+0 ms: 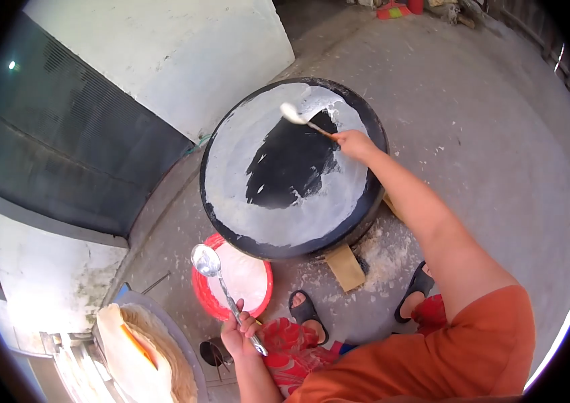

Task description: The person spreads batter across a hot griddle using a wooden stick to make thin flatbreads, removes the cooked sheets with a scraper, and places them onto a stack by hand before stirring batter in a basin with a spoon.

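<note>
My right hand [357, 144] is closed around the thin brownish handle of a tool whose rounded head [292, 113] is coated white. I hold it over the far part of a big round black griddle [291, 164]. A ring of pale batter [231, 188] covers much of the griddle, with dark surface showing in the middle. My left hand [239, 332] grips the handle of a shiny metal ladle [205, 260], bowl upward. That bowl is above the edge of a red basin [268, 295] with white batter [241, 274] in it.
A stack of thin flat rounds [140, 356] lies at lower left, with an orange-handled object [138, 346] on top. Cardboard [344, 269] juts from under the griddle beside scattered pale crumbs [387, 258]. My sandalled feet stand near it. A white wall [184, 60] rises behind left.
</note>
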Demonstrator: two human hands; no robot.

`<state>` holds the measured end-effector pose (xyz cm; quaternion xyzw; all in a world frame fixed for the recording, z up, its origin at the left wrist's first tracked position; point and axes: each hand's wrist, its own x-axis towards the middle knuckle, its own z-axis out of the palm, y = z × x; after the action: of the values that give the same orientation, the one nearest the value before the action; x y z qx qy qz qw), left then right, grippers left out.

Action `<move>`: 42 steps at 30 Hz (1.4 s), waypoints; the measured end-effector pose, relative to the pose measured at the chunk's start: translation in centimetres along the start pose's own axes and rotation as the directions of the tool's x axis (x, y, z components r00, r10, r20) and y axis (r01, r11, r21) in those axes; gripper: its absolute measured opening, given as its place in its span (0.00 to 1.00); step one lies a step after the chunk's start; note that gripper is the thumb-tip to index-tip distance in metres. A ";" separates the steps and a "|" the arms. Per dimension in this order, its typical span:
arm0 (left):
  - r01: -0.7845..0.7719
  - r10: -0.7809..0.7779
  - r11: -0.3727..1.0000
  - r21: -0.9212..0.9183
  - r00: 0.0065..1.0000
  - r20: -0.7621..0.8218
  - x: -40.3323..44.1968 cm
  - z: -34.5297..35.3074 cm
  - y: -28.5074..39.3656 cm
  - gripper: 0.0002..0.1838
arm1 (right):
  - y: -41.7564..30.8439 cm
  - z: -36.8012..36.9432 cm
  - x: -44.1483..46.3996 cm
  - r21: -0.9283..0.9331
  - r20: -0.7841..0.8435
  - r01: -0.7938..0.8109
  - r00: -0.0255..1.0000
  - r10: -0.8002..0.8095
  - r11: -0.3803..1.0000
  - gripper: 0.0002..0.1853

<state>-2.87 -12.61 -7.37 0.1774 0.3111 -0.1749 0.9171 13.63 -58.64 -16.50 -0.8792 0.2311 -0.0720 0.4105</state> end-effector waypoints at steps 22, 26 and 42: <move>0.037 -0.037 0.999 -0.037 0.999 0.019 -1.7 -1.1 1.5 0.18 | -6.1 2.3 -6.1 -0.216 0.114 0.016 0.993 0.009 0.976 0.15; 0.049 -0.048 0.999 -0.024 0.999 0.021 -1.5 -0.9 1.5 0.18 | -2.7 -0.6 -7.4 -0.038 -0.151 -0.105 0.984 0.098 0.994 0.15; 0.060 -0.059 0.998 -0.018 0.997 0.042 -1.9 -1.3 1.4 0.19 | -6.8 3.0 -7.7 -0.213 0.193 0.236 0.961 -0.196 0.948 0.14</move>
<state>-4.36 -10.42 -6.86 0.1557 0.2986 -0.2028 0.9195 10.15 -49.18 -12.80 -0.9443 0.1041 -0.0138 0.3118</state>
